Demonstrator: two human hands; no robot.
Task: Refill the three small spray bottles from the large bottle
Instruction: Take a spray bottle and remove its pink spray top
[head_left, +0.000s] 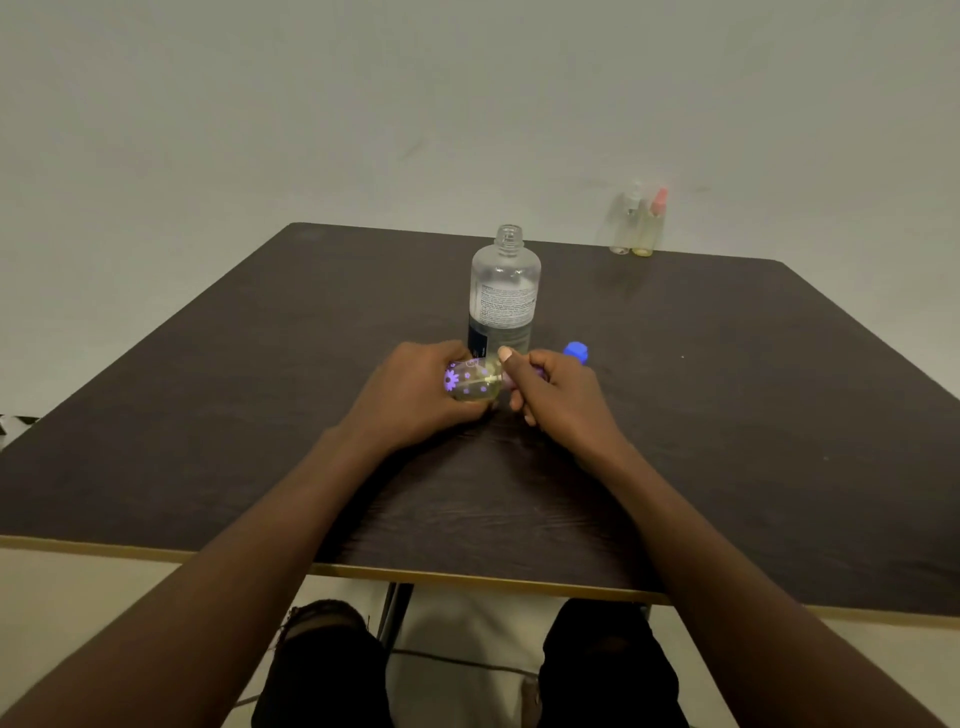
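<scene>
1. Hands meet near the middle of the dark table, and both hold one small bottle.
2. The left hand is wrapped round the flower bottle. This small see-through bottle has purple flowers on it and looks yellow inside. It lies tipped on its side, just above the table.
3. The right hand has its fingers curled round the top end of the same bottle. The thumb points up. The top itself is mostly hidden.
4. The large bottle stands upright just behind the hands. Its mouth is open, with no lid on it.
5. A blue cap sits on the table, just behind the right hand and beside the large bottle.
6. Two more small spray bottles stand side by side at the far right edge of the table, well away from the hands. One is the clear bottle. The other is the yellow bottle, with a pink top.
</scene>
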